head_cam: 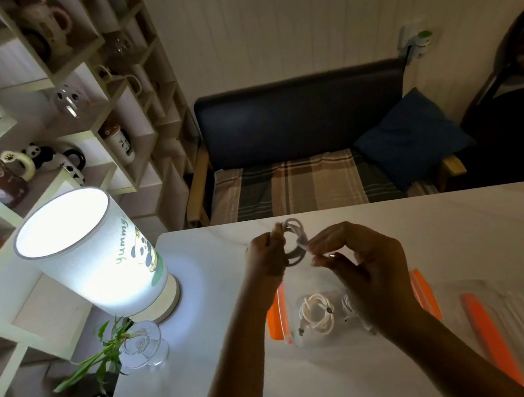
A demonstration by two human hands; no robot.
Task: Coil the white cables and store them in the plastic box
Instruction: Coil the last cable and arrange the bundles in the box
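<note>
While held above the pale tabletop point(434, 239), the coiled white cable point(292, 241) is gripped on one side by the left hand point(265, 256), fingers curled round the loops. Right hand point(360, 258) pinches its loose end. Below them, the clear plastic box with orange clips point(276, 320) has another coiled white cable point(316, 315) inside.

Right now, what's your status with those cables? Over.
Both hands, left hand and right hand, gripping coiled white cable above table. One coil already in plastic box. Box open, nothing blocking.
</note>
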